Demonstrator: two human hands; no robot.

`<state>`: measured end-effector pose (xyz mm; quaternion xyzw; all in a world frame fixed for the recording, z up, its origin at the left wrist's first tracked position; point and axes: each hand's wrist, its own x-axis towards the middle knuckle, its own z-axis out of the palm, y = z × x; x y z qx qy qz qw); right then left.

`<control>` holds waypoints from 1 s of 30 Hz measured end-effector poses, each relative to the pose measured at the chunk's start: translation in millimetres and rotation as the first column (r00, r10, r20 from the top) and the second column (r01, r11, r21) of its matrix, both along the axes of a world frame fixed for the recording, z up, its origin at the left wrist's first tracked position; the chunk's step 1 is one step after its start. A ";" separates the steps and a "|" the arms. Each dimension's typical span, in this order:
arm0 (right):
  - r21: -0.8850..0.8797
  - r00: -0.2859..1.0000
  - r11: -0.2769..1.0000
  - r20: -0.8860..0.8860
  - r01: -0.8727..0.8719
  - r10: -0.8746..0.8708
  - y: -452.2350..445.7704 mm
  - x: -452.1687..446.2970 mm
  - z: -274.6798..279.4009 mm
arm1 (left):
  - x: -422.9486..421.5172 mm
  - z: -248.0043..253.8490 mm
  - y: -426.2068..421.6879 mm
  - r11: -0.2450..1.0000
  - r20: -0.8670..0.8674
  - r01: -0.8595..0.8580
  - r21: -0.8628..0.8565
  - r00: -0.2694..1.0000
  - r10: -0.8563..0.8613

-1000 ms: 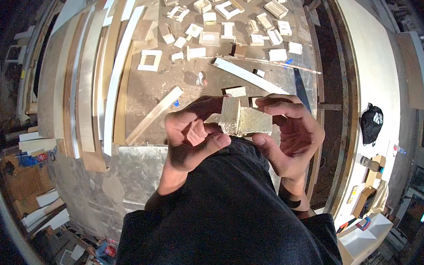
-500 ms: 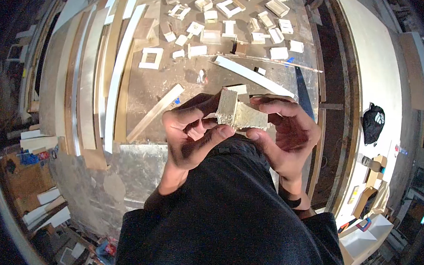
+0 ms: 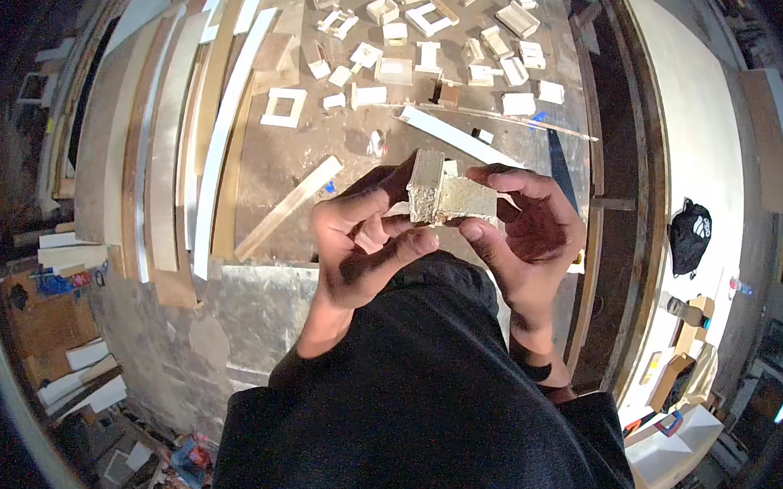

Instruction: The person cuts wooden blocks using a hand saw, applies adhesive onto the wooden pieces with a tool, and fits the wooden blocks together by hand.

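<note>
Between my two hands, above the worktable, is a small assembly of pale wood blocks (image 3: 468, 200), with rough, torn-looking edges. My right hand (image 3: 539, 245) pinches its right end, thumb in front and index finger at the top. At the left end, my left hand (image 3: 356, 242) curls around the upright block, its fingers against the side and its thumb near the lower edge. Part of those fingers is hidden behind the wood.
Several small wooden frames and box pieces (image 3: 394, 71) lie scattered across the worktable (image 3: 326, 142). Long boards (image 3: 174, 133) are stacked at left. A white strip (image 3: 456, 135) and a handsaw-like dark blade (image 3: 561, 165) lie ahead. A black bag (image 3: 690, 234) rests on the right-hand bench.
The wood assembly has tilted and risen slightly, showing more of the upright block's rough front edge. My left thumb has shifted a little away from its lower edge.
</note>
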<state>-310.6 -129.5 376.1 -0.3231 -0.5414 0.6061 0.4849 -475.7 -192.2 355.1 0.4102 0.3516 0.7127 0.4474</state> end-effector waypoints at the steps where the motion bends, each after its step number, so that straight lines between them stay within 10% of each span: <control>1: -0.008 1.000 1.000 -0.030 0.005 -0.006 0.1 -0.6 -2.6 | 0.7 1.6 1.4 1.000 -0.042 -0.003 -0.013 0.999 0.002; 10: -0.070 0.997 0.997 -0.075 0.007 -0.012 0.2 -1.9 -19.9 | 16.7 12.8 5.0 0.972 -0.192 -0.137 -0.193 0.976 0.099; 20: 0.144 0.948 0.937 0.063 -0.317 0.311 36.9 17.0 -22.7 | 3.1 -15.9 -6.1 0.954 0.304 0.064 -0.291 0.952 0.029; 30: 0.311 0.839 0.780 0.233 -0.544 0.492 46.4 10.3 -15.2 | 1.7 11.1 -11.4 0.949 -0.088 0.120 -0.292 0.985 -0.152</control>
